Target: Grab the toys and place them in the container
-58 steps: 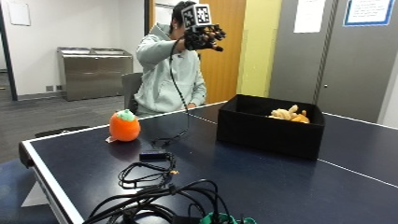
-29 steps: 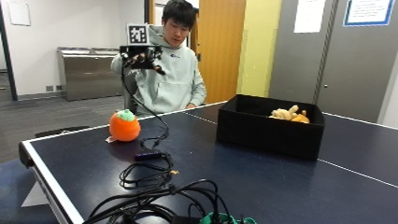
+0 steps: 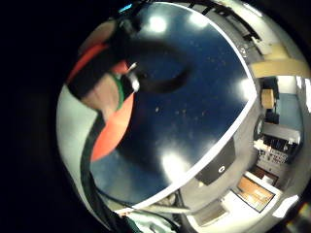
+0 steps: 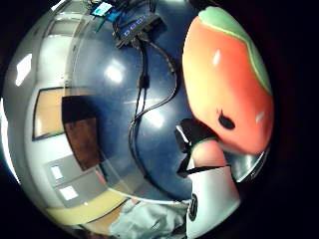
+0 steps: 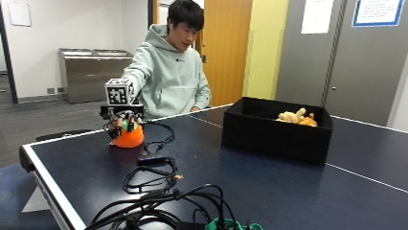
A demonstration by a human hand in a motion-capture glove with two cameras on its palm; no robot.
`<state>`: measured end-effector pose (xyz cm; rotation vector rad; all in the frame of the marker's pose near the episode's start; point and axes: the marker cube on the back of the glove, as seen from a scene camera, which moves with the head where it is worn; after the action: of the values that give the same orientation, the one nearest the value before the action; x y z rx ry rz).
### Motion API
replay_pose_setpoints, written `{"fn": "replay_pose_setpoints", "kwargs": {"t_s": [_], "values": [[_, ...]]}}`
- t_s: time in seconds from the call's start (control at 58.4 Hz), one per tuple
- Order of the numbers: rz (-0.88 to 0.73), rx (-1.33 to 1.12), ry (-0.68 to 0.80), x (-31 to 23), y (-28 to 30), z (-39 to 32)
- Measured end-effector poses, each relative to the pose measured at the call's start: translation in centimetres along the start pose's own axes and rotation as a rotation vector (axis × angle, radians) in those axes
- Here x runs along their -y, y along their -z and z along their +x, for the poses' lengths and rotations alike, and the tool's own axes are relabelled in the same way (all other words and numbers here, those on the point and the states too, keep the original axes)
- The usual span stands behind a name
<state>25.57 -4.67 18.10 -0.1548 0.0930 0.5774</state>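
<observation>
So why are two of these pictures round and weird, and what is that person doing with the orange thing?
No robot here, just a person at a dark blue table. Their right hand wears a glove with two tiny cameras on the palm. Those cameras make the two round pictures, looking out from the hand. The ordinary picture comes from a camera standing beside the table.

In that picture, the hand is down on an orange toy with a green top. The palm cameras show the same toy very big, because it is right up against the palm, with a fingertip touching it. I can't tell whether the fingers have closed round it. It's on the table.

Further along sits a black box with yellowish toys already inside. Black cables lie on the table too.
</observation>
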Motion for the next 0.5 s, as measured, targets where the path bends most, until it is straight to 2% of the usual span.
{"fn": "replay_pose_setpoints", "kwargs": {"t_s": [0.103,0.188,0.325,0.411,0.496], "values": [[0.144,-0.022,0.152,1.4,0.2,-0.5],[-0.028,-0.039,0.075,0.1,1.5,-2.2],[-0.288,-0.062,0.229,-1.9,4.7,-6.6],[-0.331,-0.07,0.368,-3.9,7.0,-10.4],[-0.275,-0.076,0.487,-7.2,9.7,-15.6]]}}
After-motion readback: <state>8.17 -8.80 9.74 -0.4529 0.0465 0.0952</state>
